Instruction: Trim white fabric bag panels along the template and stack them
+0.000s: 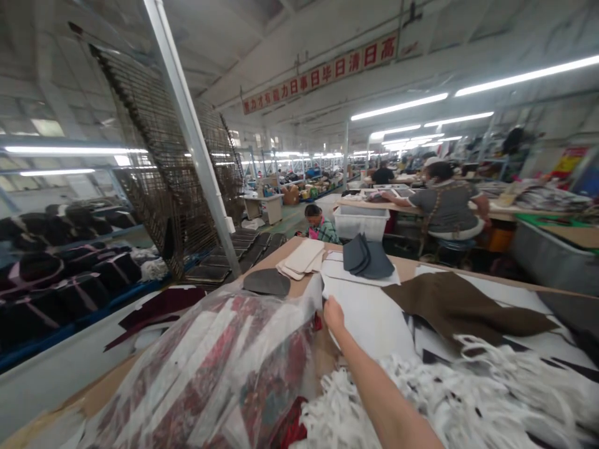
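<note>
My right hand [334, 314] reaches forward over the table with its fingers closed. It grips the far right edge of a clear plastic bag [206, 355], which drapes over a bundle of red and dark patterned material. White flat sheets [374, 308] lie just right of the hand. Beyond it are a stack of cream cut pieces [302, 257] and a stack of dark grey cut pieces [368, 257]. A single grey rounded piece [266, 282] rests to the left. My left hand is out of view.
White cords [449, 399] are heaped at the near right, below brown fabric [463, 302]. A white bin [361, 222] stands past the table. One person [321, 226] is low beyond the far edge; another [447, 202] sits at a bench. A metal pole [196, 137] rises at left.
</note>
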`<state>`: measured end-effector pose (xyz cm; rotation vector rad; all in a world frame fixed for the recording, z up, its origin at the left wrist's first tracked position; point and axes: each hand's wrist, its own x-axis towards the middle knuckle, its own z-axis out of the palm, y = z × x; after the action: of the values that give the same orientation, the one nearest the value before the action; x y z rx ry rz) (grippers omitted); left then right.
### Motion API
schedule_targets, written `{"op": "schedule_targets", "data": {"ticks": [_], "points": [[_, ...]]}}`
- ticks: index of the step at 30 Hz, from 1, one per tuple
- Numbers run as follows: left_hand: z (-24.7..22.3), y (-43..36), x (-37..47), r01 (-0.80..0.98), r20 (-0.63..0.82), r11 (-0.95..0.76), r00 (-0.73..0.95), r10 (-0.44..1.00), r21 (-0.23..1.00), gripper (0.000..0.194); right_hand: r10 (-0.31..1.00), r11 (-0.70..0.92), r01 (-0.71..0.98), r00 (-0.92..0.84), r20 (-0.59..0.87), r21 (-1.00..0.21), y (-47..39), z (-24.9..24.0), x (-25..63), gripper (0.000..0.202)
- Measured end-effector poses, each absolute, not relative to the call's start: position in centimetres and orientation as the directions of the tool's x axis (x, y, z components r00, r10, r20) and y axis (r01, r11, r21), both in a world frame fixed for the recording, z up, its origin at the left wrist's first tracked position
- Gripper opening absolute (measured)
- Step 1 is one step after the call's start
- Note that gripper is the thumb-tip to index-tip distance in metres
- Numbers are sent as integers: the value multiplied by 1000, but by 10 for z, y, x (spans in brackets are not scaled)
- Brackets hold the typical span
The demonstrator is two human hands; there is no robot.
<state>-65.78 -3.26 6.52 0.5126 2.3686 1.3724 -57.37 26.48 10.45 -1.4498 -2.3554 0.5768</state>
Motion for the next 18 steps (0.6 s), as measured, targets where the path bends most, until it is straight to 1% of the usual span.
{"op": "schedule_targets", "data": {"ticks": [2, 4, 6, 7, 9, 11, 12, 13, 14, 16, 18], "points": [[70, -28, -645, 93, -158, 412, -830, 535, 907, 53, 881, 462, 742, -448, 153, -486, 272, 154, -558, 34], [73, -39, -623, 47, -173, 343, -794, 582, 938, 50, 795, 604, 651, -526, 301, -459, 260, 208, -540, 30], [79, -60, -597, -5, -182, 274, -758, 626, 962, 46, 620, 784, 484, -646, 446, -389, 226, 255, -519, 27], [85, -72, -586, -21, -179, 245, -742, 646, 969, 47, 511, 858, 385, -709, 487, -340, 202, 273, -508, 26], [106, -93, -574, -69, -165, 166, -713, 682, 984, 53, 293, 950, 191, -819, 493, -247, 145, 296, -486, 26], [138, -108, -579, -212, -168, 26, -687, 707, 977, 63, 88, 986, 16, -899, 430, -167, 82, 298, -468, 24], [156, -114, -587, -312, -183, -54, -680, 710, 948, 66, -2, 989, -57, -924, 383, -134, 51, 291, -460, 22], [174, -118, -598, -398, -217, -100, -674, 706, 912, 67, -75, 987, -117, -940, 332, -107, 21, 281, -454, 19], [190, -122, -610, -422, -235, -110, -682, 693, 900, 65, -130, 983, -160, -951, 280, -89, -6, 268, -450, 15], [212, -129, -631, -473, -297, -91, -680, 670, 876, 51, -179, 977, -197, -964, 197, -77, -52, 237, -443, 12], [220, -136, -643, -489, -339, -40, -660, 671, 871, 39, -144, 983, -159, -977, 156, -88, -87, 206, -438, 12]]}}
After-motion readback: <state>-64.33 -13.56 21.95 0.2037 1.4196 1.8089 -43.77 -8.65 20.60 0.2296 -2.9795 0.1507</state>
